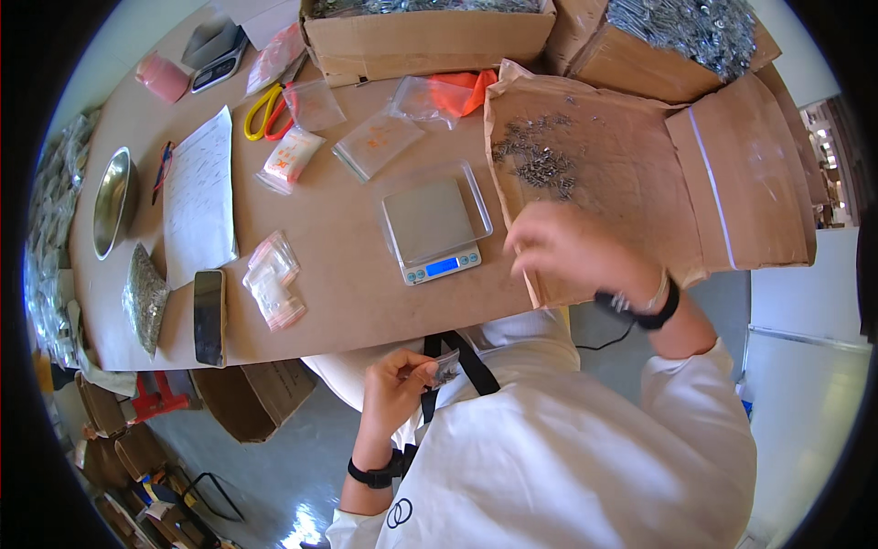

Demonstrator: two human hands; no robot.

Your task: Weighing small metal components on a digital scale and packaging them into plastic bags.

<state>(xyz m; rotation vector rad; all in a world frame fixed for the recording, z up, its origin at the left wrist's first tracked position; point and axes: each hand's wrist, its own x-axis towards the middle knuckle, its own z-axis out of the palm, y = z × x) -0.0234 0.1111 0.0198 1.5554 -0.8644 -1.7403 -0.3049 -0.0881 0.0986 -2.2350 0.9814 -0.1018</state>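
My left hand [395, 389] is closed on a small clear plastic bag [446, 369] in front of my lap, below the table's front edge. Some small dark pieces show inside the bag. Blurred by motion, my right hand [572, 242] hovers over the near left edge of a shallow cardboard tray [640, 192]; its fingers look bent, but whether they hold anything is unclear. Farther back in that tray lies a loose pile of small metal screws [546, 169]. Left of my right hand stands a digital scale [443, 265] with a clear plastic tray [484, 212] over its plate.
Cardboard boxes of metal parts [430, 57] [681, 37] stand at the back. Zip bags [380, 145], yellow-red scissors [265, 114], small filled packets [273, 279], a phone [209, 316], a written sheet [201, 197] and a metal bowl [114, 203] lie leftward.
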